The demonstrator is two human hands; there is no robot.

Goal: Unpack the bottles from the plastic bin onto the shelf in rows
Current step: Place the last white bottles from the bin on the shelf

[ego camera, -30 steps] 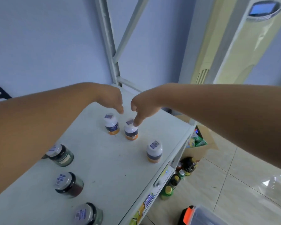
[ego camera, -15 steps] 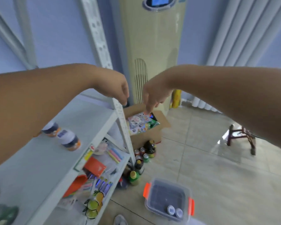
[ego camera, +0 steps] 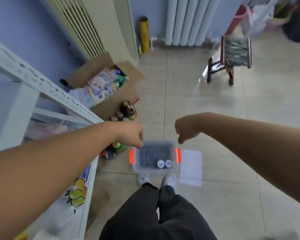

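A clear plastic bin [ego camera: 137, 168] with orange latches stands on the floor just in front of my feet. Two white-capped bottles [ego camera: 164, 164] stand side by side in its near right corner. My left hand [ego camera: 132, 135] hangs above the bin's far left corner, fingers loosely curled and holding nothing. My right hand [ego camera: 185, 131] hangs above the bin's far right corner, fingers also loosely curled and empty. The white metal shelf [ego camera: 42, 87] runs along the left; its top surface is out of view.
An open cardboard box [ego camera: 109, 84] of packets sits by the wall, with several bottles [ego camera: 126, 111] on the floor beside it. More bottles [ego camera: 113, 150] stand at the shelf's foot. A white sheet [ego camera: 190, 167] lies right of the bin. A small wooden stool [ego camera: 232, 58] stands far right.
My view swung from the shelf top down to the floor. Both hands left the bottles on the shelf and dropped over the bin, empty.
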